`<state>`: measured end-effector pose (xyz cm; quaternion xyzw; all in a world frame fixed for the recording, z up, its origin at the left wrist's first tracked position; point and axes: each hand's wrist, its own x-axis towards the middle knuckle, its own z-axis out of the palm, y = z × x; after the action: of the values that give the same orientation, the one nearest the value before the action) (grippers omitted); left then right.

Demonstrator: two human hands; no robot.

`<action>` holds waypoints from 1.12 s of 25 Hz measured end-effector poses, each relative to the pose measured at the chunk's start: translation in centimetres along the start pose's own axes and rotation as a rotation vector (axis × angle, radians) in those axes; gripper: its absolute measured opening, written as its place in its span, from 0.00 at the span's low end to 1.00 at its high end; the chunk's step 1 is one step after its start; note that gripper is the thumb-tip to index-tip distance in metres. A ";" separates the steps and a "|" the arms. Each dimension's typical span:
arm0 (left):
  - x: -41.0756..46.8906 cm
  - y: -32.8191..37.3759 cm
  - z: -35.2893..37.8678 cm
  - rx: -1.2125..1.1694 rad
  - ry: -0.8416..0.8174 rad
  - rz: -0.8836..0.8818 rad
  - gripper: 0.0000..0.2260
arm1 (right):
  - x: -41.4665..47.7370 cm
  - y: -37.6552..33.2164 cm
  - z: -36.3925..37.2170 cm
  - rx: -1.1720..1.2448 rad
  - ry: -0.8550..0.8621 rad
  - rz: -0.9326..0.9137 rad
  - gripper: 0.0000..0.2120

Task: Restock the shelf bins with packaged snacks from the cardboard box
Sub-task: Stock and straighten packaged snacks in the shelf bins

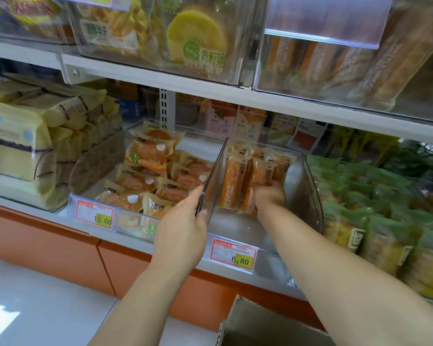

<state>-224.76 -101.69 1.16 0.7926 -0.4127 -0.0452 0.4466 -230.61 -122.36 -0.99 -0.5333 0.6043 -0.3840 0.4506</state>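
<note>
A clear plastic shelf bin [308,186] on the lower shelf holds several upright orange snack packs [231,178] at its back left. My right hand [269,196] reaches inside this bin and its curled fingers grip the lower part of the orange packs. My left hand [183,226] holds the clear divider wall [211,176] between this bin and the neighbouring one, thumb on the right side of it. The cardboard box [255,323] stands open at the bottom edge, below my right forearm.
The bin to the left [93,211] is filled with round pastry packs [148,156]. Green packs [375,196] fill the bin on the right, cream bags [18,146] the far left. An upper shelf [210,86] with more clear bins overhangs. Price tags [233,254] sit on the shelf edge.
</note>
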 end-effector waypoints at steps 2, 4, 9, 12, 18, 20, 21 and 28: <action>0.0 0.1 0.0 0.008 -0.002 -0.006 0.23 | -0.1 0.0 0.0 0.020 -0.005 -0.007 0.14; -0.1 0.1 0.0 0.009 -0.005 -0.012 0.23 | 0.0 -0.1 0.1 0.034 -0.028 -0.013 0.15; -0.1 0.3 0.0 0.010 -0.003 -0.017 0.23 | -0.3 0.0 0.0 0.029 -0.112 -0.004 0.23; -0.1 0.3 0.0 0.014 -0.018 -0.015 0.24 | -0.7 -0.4 -0.2 0.021 -0.122 0.038 0.28; -0.9 0.1 -0.5 0.033 0.027 0.065 0.25 | -3.0 -1.6 -2.9 -0.038 -0.215 0.072 0.25; -1.8 0.5 -0.9 0.050 0.070 0.118 0.24 | -5.2 -2.1 -5.2 -0.045 -0.279 -0.059 0.31; -2.5 1.1 -1.1 0.058 0.095 0.163 0.23 | -6.8 -2.1 -6.7 -0.028 -0.301 -0.149 0.33; -10.8 6.0 2.2 0.172 -0.383 0.358 0.14 | -17.0 8.3 -21.9 -0.028 -0.435 -0.446 0.15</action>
<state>-236.52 -97.21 1.12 0.7192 -0.6252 -0.0793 0.2925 -253.53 -104.77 0.06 -0.7286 0.3667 -0.3419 0.4667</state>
